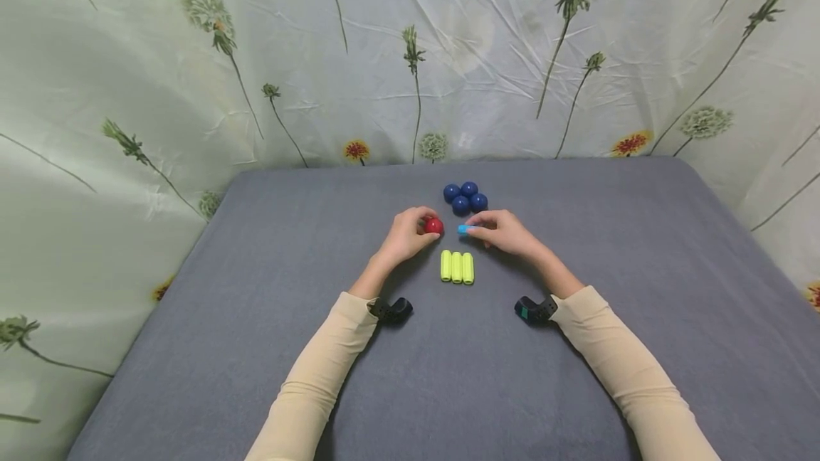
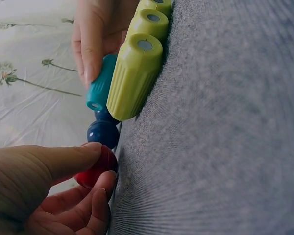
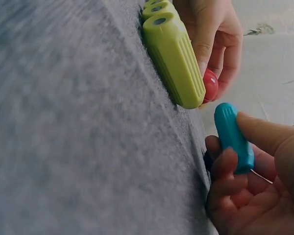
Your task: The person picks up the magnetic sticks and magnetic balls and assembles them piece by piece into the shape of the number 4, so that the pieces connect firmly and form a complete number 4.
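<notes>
My left hand [image 1: 406, 235] pinches a glossy red ball [image 1: 434, 225] between thumb and fingers, low over the grey cloth. To its right, my right hand [image 1: 505, 231] holds a short light blue ribbed rod [image 3: 231, 134] between thumb and fingertips. A small gap separates the ball and the rod. In the left wrist view the rod [image 2: 102, 83] has a small grey disc at its end. Three yellow-green ribbed rods [image 1: 457, 267] lie side by side nearer the body, with grey discs in their ends. Several dark blue balls [image 1: 461, 205] sit clustered just beyond the hands.
Grey cloth [image 1: 288, 247] covers the table beneath everything. Behind its far edge hangs a pale curtain [image 1: 288, 55] printed with dandelions. Each wrist wears a black strap-on camera, the left camera [image 1: 398, 310] and the right camera [image 1: 530, 310] standing inward over the cloth.
</notes>
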### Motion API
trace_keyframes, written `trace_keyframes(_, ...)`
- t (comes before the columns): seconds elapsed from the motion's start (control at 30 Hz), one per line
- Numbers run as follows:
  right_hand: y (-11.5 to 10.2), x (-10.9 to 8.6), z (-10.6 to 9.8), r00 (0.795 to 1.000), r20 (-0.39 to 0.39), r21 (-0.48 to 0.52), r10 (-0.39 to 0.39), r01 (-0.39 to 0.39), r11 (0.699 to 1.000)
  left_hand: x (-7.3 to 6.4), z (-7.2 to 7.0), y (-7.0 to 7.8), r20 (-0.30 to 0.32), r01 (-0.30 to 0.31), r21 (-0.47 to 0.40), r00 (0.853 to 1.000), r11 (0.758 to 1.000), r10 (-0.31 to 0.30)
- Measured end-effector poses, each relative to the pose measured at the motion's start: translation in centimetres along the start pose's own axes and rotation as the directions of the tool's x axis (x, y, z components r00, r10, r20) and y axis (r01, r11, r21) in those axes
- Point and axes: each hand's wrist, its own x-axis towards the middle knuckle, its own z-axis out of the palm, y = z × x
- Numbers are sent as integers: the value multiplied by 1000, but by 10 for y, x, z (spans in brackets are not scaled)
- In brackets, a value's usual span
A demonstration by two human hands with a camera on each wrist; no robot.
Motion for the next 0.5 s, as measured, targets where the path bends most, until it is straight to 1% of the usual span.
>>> trace_keyframes(0.07, 1, 1, 1, 1000, 1, 45, 14, -14, 999, -1, 0, 0, -2, 6, -4, 1000, 1000, -6)
trace_keyframes(0.13, 3, 2, 2, 1000, 7, 112, 23, -24, 993, -2, 0, 0, -1, 9, -3, 1000, 1000, -9)
trace_keyframes(0.2, 3, 2, 3, 999, 19, 184, 29, -32, 982, -2, 0, 0, 2, 13, 3, 1000, 1000, -13)
trace_keyframes(0.3, 4, 3, 6, 999, 42, 263, 21, -31, 964, -2, 0, 0, 6, 14, 7, 1000, 1000, -14)
trace_keyframes(0.4, 2, 4, 9, 999, 50, 301, 19, -33, 953, -2, 0, 1, 7, 2, 12, 1000, 1000, -2)
trace_keyframes(0.5, 0, 6, 12, 999, 36, 320, 17, -28, 947, -2, -1, 0, 6, -16, 27, 1000, 1000, 16)
